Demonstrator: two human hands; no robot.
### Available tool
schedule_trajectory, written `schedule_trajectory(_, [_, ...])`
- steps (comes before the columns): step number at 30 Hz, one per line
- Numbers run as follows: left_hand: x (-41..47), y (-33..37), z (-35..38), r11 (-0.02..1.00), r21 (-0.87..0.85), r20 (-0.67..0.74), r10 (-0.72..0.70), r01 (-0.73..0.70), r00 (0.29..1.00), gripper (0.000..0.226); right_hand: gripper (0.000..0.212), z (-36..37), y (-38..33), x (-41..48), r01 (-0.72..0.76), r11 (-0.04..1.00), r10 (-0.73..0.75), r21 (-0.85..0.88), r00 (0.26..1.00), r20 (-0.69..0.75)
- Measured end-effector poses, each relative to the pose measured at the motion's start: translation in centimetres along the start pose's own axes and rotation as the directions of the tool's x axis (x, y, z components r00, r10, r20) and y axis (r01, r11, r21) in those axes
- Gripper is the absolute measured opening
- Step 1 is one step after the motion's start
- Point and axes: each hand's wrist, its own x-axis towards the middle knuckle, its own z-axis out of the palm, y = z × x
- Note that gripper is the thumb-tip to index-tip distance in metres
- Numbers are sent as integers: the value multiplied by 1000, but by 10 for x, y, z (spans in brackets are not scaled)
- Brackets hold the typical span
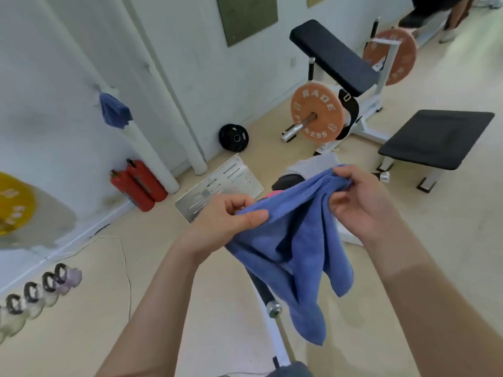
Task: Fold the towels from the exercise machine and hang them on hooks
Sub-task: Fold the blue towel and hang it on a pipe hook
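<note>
A blue towel [296, 248] hangs in the air between my two hands, its lower part drooping in loose folds. My left hand [226, 216] pinches its left top edge between thumb and fingers. My right hand [359, 197] grips the right top corner with curled fingers. Another blue towel [114, 110] hangs from a hook on the white wall at the left. Below the held towel runs the white frame and black bar of an exercise machine [272, 306]. A pale cloth [313, 165] lies beyond my hands, partly hidden.
Two red fire extinguishers [138, 183] stand by the wall. A metal plate [220, 186] lies on the floor. A black padded bench [435, 137], orange weight plates [317, 114] and a black plate [233, 137] stand behind. Kettlebells [35, 295] line the left. A person's legs [451, 20] show top right.
</note>
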Motion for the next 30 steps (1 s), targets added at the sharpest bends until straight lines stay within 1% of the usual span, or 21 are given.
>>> schedule_trajectory(1, [0,-4,-3,997,22,84,-72,70,994,33,27,-3,-3,0,31,994,-33,-102,999,-13])
schedule_trajectory(2, [2,-10,-5,987,86,117,-142,132,983,37,29,-4,-5,1,60,975,-63,-215,998,-7])
schedule_trajectory(3, [6,-17,-7,972,156,62,-189,177,980,34,30,-5,-8,2,83,938,-76,-337,997,35])
schedule_trajectory(4, [11,-23,-8,957,212,-71,-187,198,980,26,31,-6,-11,3,98,875,-64,-474,994,87])
schedule_trajectory(5, [16,-28,-10,949,236,-261,-146,210,954,19,31,-7,-13,5,128,768,-46,-628,988,145])
schedule_trajectory(6, [20,-30,-12,953,222,-458,-86,207,885,16,32,-8,-15,8,180,607,-42,-774,980,195])
schedule_trajectory(8, [27,-27,-18,974,176,-715,28,140,698,10,33,-9,-23,18,332,209,-103,-920,943,317])
schedule_trajectory(10, [34,-22,-26,975,203,-820,117,93,561,10,28,-7,-29,32,410,-110,-189,-906,886,423])
schedule_trajectory(11, [37,-23,-31,971,223,-847,150,84,510,13,24,-4,-32,40,402,-192,-218,-895,872,438])
schedule_trajectory(12, [42,-29,-37,964,246,-865,173,97,472,18,21,0,-34,48,382,-225,-238,-896,870,431])
schedule_trajectory(14, [52,-49,-49,955,248,-898,163,164,409,30,18,8,-38,66,340,-231,-224,-911,893,390])
schedule_trajectory(15, [57,-64,-55,962,195,-917,110,191,382,33,15,13,-39,75,329,-223,-196,-918,907,372])
schedule_trajectory(17, [67,-92,-61,971,0,-939,-82,240,335,31,11,22,-44,98,305,-210,-134,-929,932,336])
schedule_trajectory(19, [78,-125,-67,941,-191,-917,-273,279,293,19,9,30,-47,127,273,-209,-128,-939,944,303])
schedule_trajectory(20, [83,-139,-69,924,-276,-894,-348,263,284,15,11,34,-48,143,234,-166,-131,-958,958,256])
schedule_trajectory(22, [94,-161,-72,872,-439,-824,-487,217,289,23,18,43,-44,172,111,1,-53,-994,992,110])
schedule_trajectory(24, [106,-167,-76,791,-580,-717,-609,196,339,24,19,54,-38,193,-22,138,70,-990,997,-12])
schedule_trajectory(25, [114,-168,-81,768,-610,-675,-632,194,380,24,18,62,-36,202,-64,187,112,-980,993,-43])
schedule_trajectory(27, [131,-157,-93,804,-570,-677,-578,173,456,24,15,83,-36,220,-62,287,116,-956,993,-30])
schedule_trajectory(29, [150,-135,-113,898,-407,-768,-434,164,471,22,13,109,-41,238,56,401,44,-914,996,80])
schedule_trajectory(30, [156,-119,-122,936,-313,-816,-352,161,458,21,12,121,-43,242,151,470,-12,-870,986,165])
